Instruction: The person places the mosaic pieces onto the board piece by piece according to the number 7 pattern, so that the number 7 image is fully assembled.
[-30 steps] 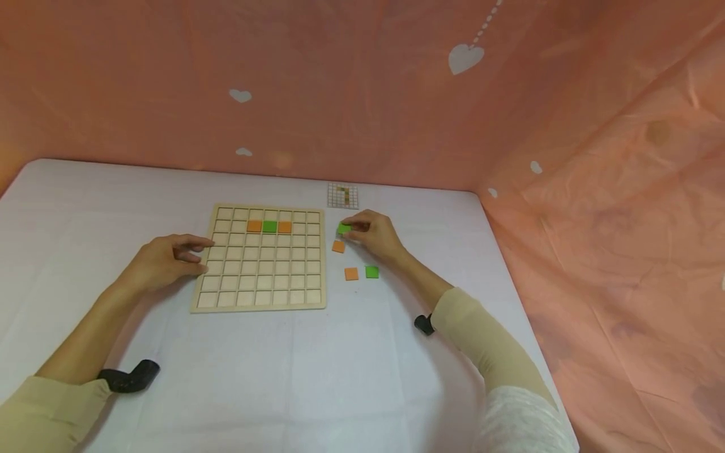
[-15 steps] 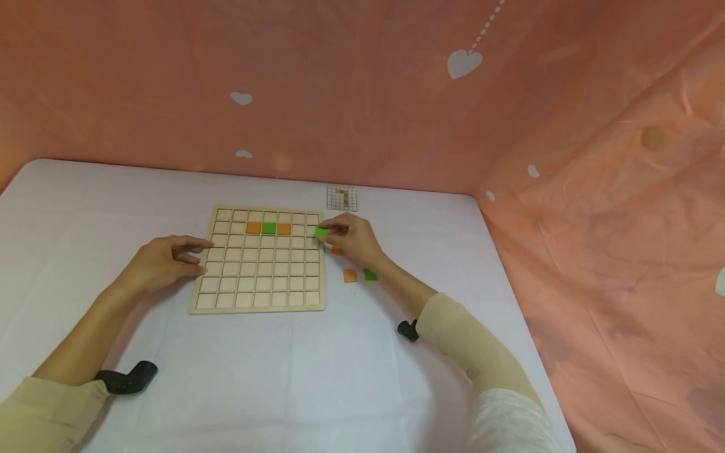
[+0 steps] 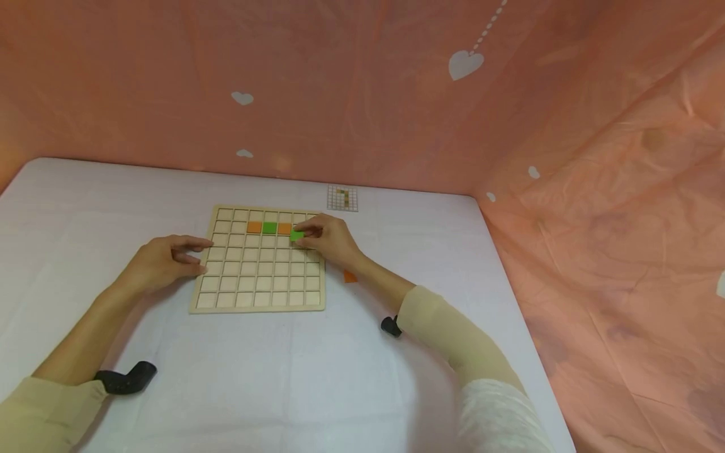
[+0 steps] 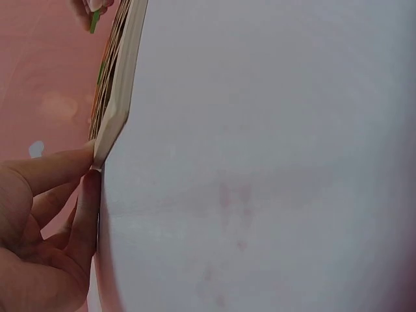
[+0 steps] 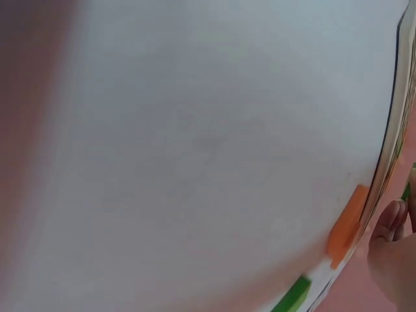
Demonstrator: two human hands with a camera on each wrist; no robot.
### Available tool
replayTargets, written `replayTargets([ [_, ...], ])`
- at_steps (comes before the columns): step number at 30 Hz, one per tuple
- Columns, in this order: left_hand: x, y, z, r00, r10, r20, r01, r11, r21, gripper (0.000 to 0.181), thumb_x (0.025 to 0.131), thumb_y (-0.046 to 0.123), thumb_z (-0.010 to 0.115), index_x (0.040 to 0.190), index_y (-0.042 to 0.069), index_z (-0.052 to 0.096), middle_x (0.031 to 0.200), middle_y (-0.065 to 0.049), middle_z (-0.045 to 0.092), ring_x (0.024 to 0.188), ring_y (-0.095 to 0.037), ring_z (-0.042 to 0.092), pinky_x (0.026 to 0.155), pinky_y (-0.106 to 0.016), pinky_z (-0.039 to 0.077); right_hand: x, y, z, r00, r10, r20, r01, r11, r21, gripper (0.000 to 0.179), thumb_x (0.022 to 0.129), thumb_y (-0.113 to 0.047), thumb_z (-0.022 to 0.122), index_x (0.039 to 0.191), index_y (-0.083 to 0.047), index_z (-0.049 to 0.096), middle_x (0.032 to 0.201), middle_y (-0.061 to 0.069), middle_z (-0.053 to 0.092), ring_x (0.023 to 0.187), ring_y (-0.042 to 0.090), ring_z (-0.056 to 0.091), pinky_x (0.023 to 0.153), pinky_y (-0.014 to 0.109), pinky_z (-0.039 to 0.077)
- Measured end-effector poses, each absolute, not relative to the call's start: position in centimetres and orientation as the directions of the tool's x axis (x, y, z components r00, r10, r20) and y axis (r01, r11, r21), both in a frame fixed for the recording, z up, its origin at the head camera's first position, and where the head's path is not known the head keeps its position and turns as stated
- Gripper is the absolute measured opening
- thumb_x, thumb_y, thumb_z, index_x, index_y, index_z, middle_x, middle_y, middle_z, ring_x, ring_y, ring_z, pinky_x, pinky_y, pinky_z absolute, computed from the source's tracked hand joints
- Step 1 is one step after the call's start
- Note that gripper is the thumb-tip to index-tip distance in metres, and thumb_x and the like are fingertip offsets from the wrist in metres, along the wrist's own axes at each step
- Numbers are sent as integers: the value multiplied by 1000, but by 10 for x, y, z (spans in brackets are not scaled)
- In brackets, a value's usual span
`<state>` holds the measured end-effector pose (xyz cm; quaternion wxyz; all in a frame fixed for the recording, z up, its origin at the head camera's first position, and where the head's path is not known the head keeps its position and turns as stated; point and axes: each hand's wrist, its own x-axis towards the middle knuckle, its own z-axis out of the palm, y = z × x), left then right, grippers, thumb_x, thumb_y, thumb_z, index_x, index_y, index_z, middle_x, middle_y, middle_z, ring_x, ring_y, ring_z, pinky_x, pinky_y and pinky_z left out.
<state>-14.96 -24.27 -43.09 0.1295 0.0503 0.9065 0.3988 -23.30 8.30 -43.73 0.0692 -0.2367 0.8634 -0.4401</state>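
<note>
A green tile (image 3: 297, 235) is pinched between thumb and fingertips of the right hand (image 3: 335, 243) above the gridded board (image 3: 265, 268).
The tile is held just right of three tiles (image 3: 269, 228), orange, green and orange, set in the second row from the far edge; the board's left edge is touched by the left hand (image 3: 158, 263), its thumb and forefinger spread apart, while a small patterned card (image 3: 342, 197) is laid beyond the far right corner.
</note>
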Motion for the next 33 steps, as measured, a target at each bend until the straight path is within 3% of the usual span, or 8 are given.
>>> replayTargets([
  [7, -149, -242, -431, -963, 188, -191, -14, 678, 735, 57, 89, 23, 75, 138, 1, 56, 129, -29, 59, 107, -41, 63, 89, -50, 44, -236, 67, -442, -858, -508, 74, -387, 545, -744, 26, 86, -22, 80, 110, -12, 77, 95, -4, 67, 84, 6, 61, 74, 18, 49],
  [19, -150, -243, -433, -965, 191, -179, -1, 682, 731, 58, 89, 23, 75, 138, 1, 55, 130, -29, 58, 107, -42, 64, 88, -51, 45, -238, 58, -448, -838, -538, 94, -444, 572, -690, 24, 85, -17, 81, 107, -9, 77, 96, -1, 68, 84, 6, 59, 73, 14, 48],
  [26, -151, -242, -433, -966, 185, -183, -4, 691, 723, 58, 88, 23, 76, 138, 0, 56, 131, -29, 58, 106, -41, 64, 83, -42, 47, -240, 59, -445, -824, -562, 70, -453, 580, -677, 28, 84, -18, 81, 111, -10, 76, 97, -3, 66, 86, 6, 58, 74, 14, 47],
  [33, -151, -241, -431, -963, 193, -186, -4, 683, 731, 58, 89, 23, 76, 138, 0, 55, 132, -29, 57, 108, -43, 63, 89, -52, 45, -241, 67, -440, -830, -557, 23, -379, 534, -756, 29, 85, -18, 81, 113, -14, 76, 100, -6, 66, 87, 6, 60, 77, 18, 49],
])
